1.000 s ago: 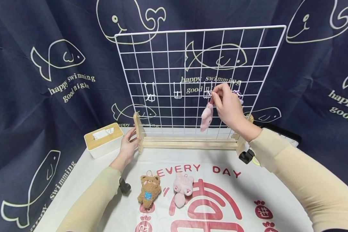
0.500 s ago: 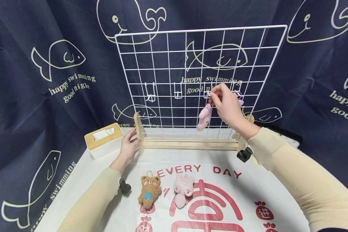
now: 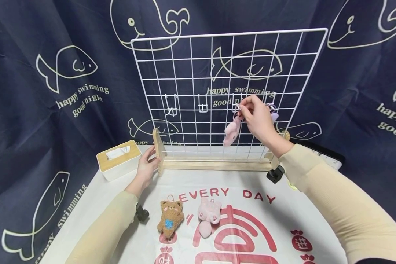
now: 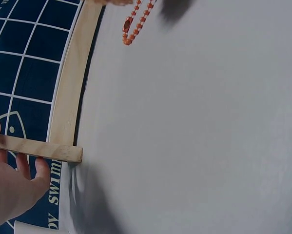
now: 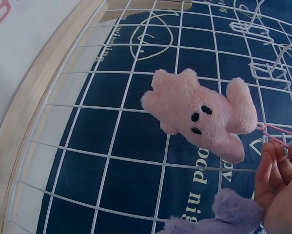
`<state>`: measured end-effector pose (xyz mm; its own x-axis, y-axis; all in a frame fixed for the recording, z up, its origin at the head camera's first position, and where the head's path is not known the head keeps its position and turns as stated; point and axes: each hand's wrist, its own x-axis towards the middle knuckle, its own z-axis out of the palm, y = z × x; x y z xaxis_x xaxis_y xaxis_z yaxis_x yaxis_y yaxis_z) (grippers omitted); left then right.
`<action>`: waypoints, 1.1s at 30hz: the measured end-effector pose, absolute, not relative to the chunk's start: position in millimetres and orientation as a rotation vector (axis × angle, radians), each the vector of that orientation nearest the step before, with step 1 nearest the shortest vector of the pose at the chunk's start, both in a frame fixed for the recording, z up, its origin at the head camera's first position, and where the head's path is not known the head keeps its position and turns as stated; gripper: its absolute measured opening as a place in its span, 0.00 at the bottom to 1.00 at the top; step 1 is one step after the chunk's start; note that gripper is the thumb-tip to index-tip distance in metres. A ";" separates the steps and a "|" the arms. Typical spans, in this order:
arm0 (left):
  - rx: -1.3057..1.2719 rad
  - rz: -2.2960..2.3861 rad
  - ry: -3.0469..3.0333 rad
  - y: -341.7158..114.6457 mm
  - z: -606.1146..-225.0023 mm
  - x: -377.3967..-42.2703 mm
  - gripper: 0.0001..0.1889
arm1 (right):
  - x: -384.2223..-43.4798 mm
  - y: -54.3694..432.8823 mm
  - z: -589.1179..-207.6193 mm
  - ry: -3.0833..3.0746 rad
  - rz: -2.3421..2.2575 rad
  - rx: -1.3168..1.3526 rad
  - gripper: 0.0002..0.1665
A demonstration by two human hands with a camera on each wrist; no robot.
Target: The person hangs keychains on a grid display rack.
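My right hand (image 3: 259, 119) pinches the pink bead chain (image 5: 278, 129) of a pink plush keychain (image 3: 232, 132) at a white hook on the wire grid panel (image 3: 229, 35). The plush hangs below the fingers; in the right wrist view its black eyes and nose show. Whether the chain sits over the hook is hidden by the fingers. Just behind this hand a purple plush (image 5: 236, 212) hangs from the rightmost hook. My left hand (image 3: 146, 169) holds the left wooden upright (image 3: 158, 152) of the stand; in the left wrist view the thumb and fingers lie on opposite sides of the wood.
A brown bear plush (image 3: 170, 218) and another pink plush (image 3: 208, 212) lie on the white tablecloth in front. Two more hooks, one a white hook (image 3: 202, 107), are at the grid's left. A tissue box (image 3: 118, 167) stands left, a black-edged device (image 3: 337, 156) right.
The pink plush has swung slightly left and risen a little, still under my right fingers. My right forearm has shifted slightly left. The left hand stays on the upright.
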<state>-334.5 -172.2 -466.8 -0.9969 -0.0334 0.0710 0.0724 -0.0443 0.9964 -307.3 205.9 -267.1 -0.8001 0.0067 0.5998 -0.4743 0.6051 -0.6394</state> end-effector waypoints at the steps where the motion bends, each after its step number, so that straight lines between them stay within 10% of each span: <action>1: -0.047 -2.214 -2.123 -172.3 -466.7 -334.5 0.35 | -307.6 205.8 -267.2 -2.270 1.124 0.368 0.10; 33: -0.050 -2.246 -2.076 -168.7 -463.4 -332.9 0.34 | -268.0 213.2 -331.2 -2.182 0.952 0.998 0.08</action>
